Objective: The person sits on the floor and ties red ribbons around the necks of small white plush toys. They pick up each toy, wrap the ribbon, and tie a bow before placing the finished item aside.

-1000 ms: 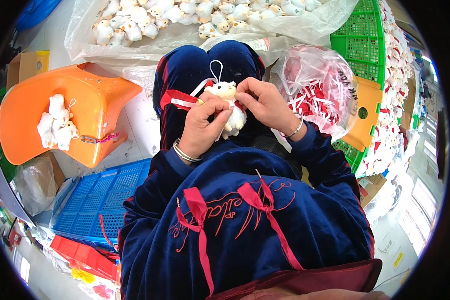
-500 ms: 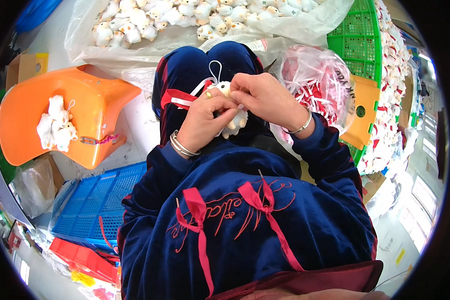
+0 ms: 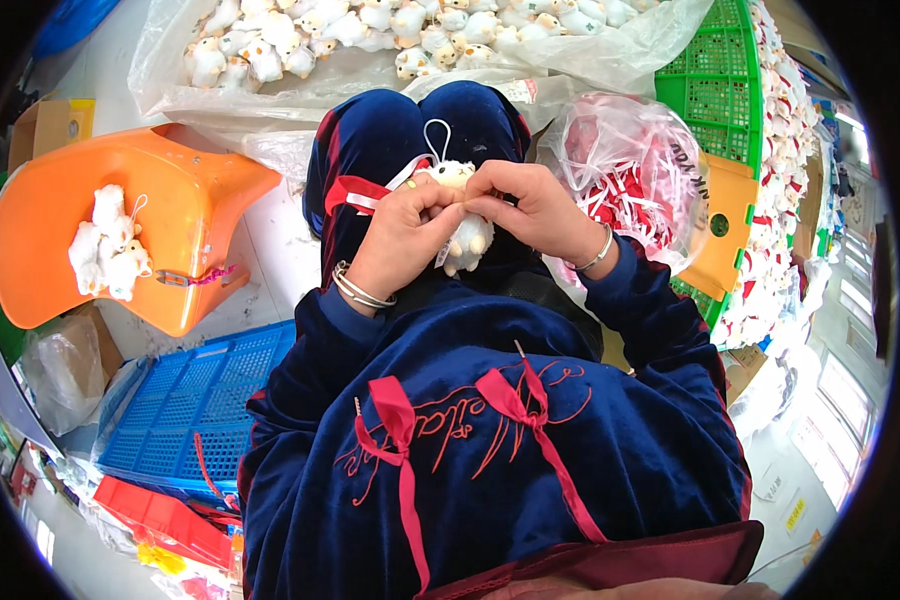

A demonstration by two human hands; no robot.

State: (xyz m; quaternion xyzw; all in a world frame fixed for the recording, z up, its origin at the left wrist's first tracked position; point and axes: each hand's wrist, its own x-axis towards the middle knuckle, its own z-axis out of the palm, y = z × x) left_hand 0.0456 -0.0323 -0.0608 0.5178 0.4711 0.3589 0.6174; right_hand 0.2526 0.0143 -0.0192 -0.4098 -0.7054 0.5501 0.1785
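A small white plush animal [image 3: 466,246] with a cream head [image 3: 451,174] is between my hands, above my lap. A white cord loop [image 3: 436,140] rises from its head. My left hand [image 3: 406,232] is closed at the toy's neck, thumb and fingers pinched together. From the opposite side my right hand [image 3: 532,212] pinches at the same spot, its fingertips meeting the left ones. Whatever lies between the fingertips is hidden. A red ribbon with a white strip [image 3: 354,193] sticks out left of the toy, partly behind my left hand.
Several plush animals [image 3: 110,245] and small snips [image 3: 175,279] lie on an orange stool [image 3: 45,235] at left. More plush toys [image 3: 350,32] fill a clear plastic sheet ahead. A bag of red-and-white ribbons [image 3: 625,190] stands right, beside a green crate [image 3: 710,85]. A blue crate [image 3: 185,405] is lower left.
My right hand has lowered slightly and its fingertips have come together with those of my left hand at the toy's neck. The toy stays in place.
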